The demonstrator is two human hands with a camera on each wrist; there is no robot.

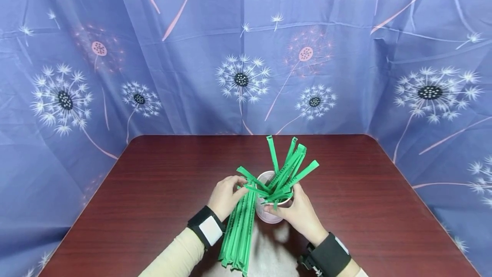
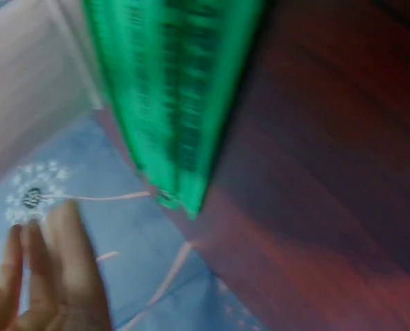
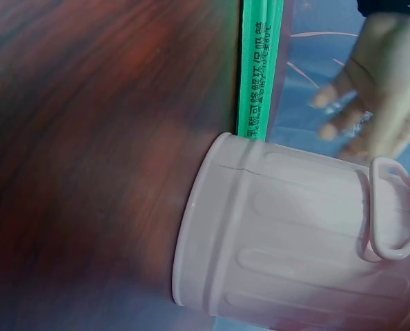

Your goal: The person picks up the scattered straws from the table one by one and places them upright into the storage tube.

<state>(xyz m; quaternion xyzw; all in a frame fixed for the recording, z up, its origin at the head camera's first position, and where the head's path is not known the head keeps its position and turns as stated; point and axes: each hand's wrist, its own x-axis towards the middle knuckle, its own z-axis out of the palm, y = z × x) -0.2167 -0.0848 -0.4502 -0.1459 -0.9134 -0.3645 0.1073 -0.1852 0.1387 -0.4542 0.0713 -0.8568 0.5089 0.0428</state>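
Observation:
A pale pink bin-shaped cup point(image 1: 269, 216) with ribbed sides and a small handle point(image 3: 391, 252) stands upright on the table. Several green-wrapped straws point(image 1: 286, 174) lean out of it at different angles. My right hand point(image 1: 301, 215) grips the cup by its right side, thumb near the front rim. To the left of the cup lies a bundle of green-wrapped straws point(image 1: 239, 238), printed with dark characters. Over the far end of that bundle, beside the cup's left rim, hovers my left hand point(image 1: 226, 195). Its fingers look loosely extended, with nothing visible between them in the wrist views.
The dark red-brown wooden table point(image 1: 165, 183) has rounded far corners. A blue curtain point(image 1: 192, 76) with dandelion prints hangs behind and along both sides. Bright light reflects off the tabletop in front of the cup.

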